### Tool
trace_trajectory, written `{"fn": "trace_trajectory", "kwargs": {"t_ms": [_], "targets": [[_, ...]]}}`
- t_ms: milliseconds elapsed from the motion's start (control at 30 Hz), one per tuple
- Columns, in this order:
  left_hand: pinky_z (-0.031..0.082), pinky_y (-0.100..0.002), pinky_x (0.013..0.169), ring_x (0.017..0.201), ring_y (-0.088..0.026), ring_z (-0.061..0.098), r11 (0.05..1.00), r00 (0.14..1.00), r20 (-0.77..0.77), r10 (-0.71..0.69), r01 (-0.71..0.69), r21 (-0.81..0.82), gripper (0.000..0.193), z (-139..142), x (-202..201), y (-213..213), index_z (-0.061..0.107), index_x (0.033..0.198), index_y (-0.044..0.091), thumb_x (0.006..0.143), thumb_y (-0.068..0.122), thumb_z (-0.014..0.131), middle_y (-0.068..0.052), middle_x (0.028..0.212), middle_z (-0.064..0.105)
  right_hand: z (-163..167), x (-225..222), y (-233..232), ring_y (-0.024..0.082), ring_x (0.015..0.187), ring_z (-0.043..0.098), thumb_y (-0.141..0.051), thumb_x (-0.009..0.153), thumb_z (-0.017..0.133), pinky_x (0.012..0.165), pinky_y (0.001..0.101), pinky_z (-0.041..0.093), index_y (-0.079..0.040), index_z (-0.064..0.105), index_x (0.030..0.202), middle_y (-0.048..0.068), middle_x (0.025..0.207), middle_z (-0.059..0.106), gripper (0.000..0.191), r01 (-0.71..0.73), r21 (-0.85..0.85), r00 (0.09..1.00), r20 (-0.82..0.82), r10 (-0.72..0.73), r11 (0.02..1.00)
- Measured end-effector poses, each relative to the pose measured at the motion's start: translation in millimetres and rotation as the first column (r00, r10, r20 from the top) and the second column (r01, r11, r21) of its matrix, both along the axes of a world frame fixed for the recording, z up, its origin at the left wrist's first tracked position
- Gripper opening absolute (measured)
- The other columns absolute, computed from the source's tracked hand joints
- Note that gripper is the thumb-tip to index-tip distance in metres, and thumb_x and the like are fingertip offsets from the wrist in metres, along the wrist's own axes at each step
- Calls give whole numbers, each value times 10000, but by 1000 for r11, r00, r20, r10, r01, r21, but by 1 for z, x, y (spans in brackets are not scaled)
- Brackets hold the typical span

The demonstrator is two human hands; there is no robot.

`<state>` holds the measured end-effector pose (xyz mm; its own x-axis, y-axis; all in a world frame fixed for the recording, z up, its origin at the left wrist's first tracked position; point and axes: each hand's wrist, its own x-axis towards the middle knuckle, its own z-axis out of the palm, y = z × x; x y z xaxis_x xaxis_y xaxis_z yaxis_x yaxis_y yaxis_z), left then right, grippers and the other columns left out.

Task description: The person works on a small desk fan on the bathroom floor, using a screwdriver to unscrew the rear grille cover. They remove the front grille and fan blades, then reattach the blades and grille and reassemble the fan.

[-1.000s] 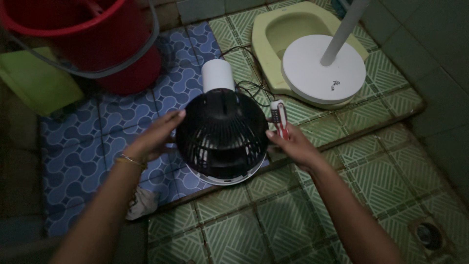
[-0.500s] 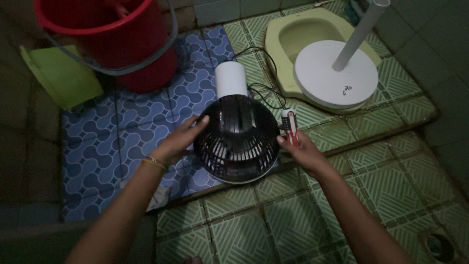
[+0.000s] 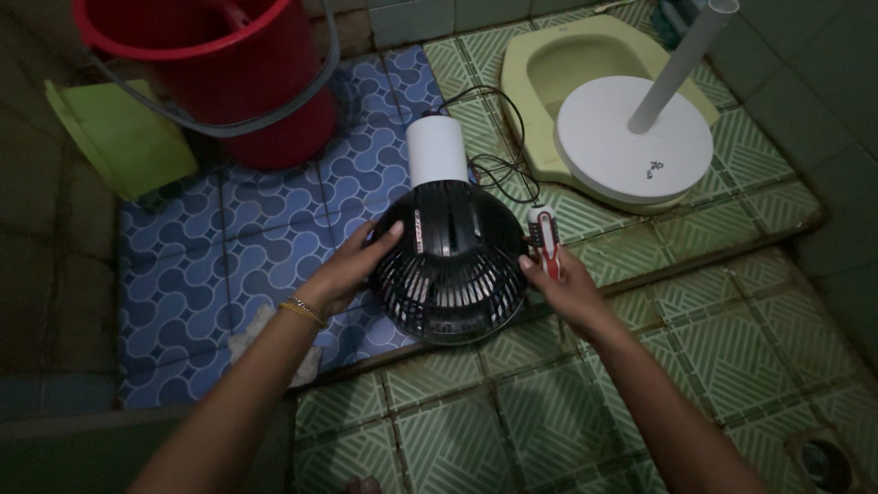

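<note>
Fingers of the left hand (image 3: 352, 267) press flat on the black fan cage (image 3: 451, 274) at its nine o'clock side, open and not wrapped around it. At three o'clock, the right hand (image 3: 569, 288) is closed around a red and white screwdriver (image 3: 545, 240), right beside the cage. The cage lies on the tiled floor, and its white motor part (image 3: 436, 150) sticks out at twelve o'clock. A black cord (image 3: 494, 165) curls near it. At two o'clock stands the round white fan base (image 3: 622, 155). At ten o'clock sits a red bucket (image 3: 229, 73).
</note>
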<state>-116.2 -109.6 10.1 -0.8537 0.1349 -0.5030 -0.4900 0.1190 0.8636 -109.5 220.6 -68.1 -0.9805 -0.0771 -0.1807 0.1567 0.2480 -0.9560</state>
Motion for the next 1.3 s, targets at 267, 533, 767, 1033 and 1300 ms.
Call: {"fn": "trace_trajectory", "kwargs": {"t_ms": [267, 533, 767, 1033, 1300], "targets": [[396, -488, 1109, 1356, -268, 492, 1000, 1000, -8, -7, 7, -14, 889, 3, 2, 7, 371, 1567, 143, 855, 613, 618, -146, 1455, 554, 6, 2, 1, 73, 837, 499, -347, 931, 704, 757, 277, 440, -123, 628, 1083, -54, 924, 596, 281, -5, -49, 998, 70, 8, 999], [329, -468, 1171, 1429, -284, 447, 997, 996, -68, -58, 53, -63, 921, 3, 5, 17, 364, 1553, 102, 846, 631, 626, -155, 1500, 523, 7, 5, 8, 92, 971, 566, -353, 921, 704, 878, 294, 471, -109, 639, 1272, -16, 1070, 678, 432, -11, -108, 994, 102, 22, 994], [350, -456, 1165, 1404, -274, 477, 995, 992, -103, -79, 73, -68, 919, 12, 7, 18, 414, 1529, 85, 838, 655, 621, -141, 1486, 553, 16, 10, 6, 117, 1056, 587, -358, 919, 707, 941, 318, 467, -115, 624, 1282, -6, 1126, 684, 445, -35, -77, 999, 24, 37, 996], [405, -591, 1065, 1384, -356, 461, 963, 984, 84, -156, 170, -210, 1019, 30, -16, -5, 331, 1615, 172, 814, 722, 640, -150, 1545, 488, 35, -26, 36, 370, 1029, 672, -434, 897, 666, 883, 470, 535, -169, 671, 1243, 174, 1116, 730, 436, -75, 679, 987, -53, 151, 730], [322, -424, 1156, 1444, -268, 384, 996, 993, -109, 49, -57, -71, 999, 2, -35, -9, 225, 1589, 59, 887, 685, 560, -160, 1568, 393, 8, -51, 22, 386, 868, 710, -367, 878, 692, 789, 494, 555, -58, 691, 1044, 191, 929, 729, 351, 211, 535, 953, -299, -50, 818]]}}
